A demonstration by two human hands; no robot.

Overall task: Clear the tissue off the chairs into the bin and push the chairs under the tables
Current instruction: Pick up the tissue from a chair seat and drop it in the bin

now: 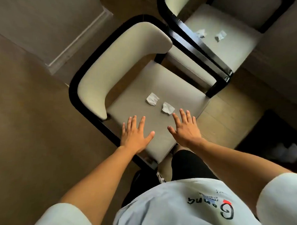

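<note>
A cream chair with a black frame (pixel 133 78) stands right below me. Two crumpled white tissues lie on its seat, one (pixel 152 99) to the left and one (pixel 168 108) to the right. My left hand (pixel 135 134) hovers flat over the seat's front, fingers spread, holding nothing. My right hand (pixel 186 128) is spread too, its fingertips just short of the right tissue. A second chair of the same kind (pixel 229 47) stands behind, with two more tissues (pixel 201 33) (pixel 220 35) on its seat.
A pale skirting board (pixel 76 42) and a wall run along the upper left. A dark object (pixel 274 138) stands on the floor at the right. A table edge (pixel 281 54) lies at the right, beside the second chair. My leg (pixel 189 164) is against the chair's front.
</note>
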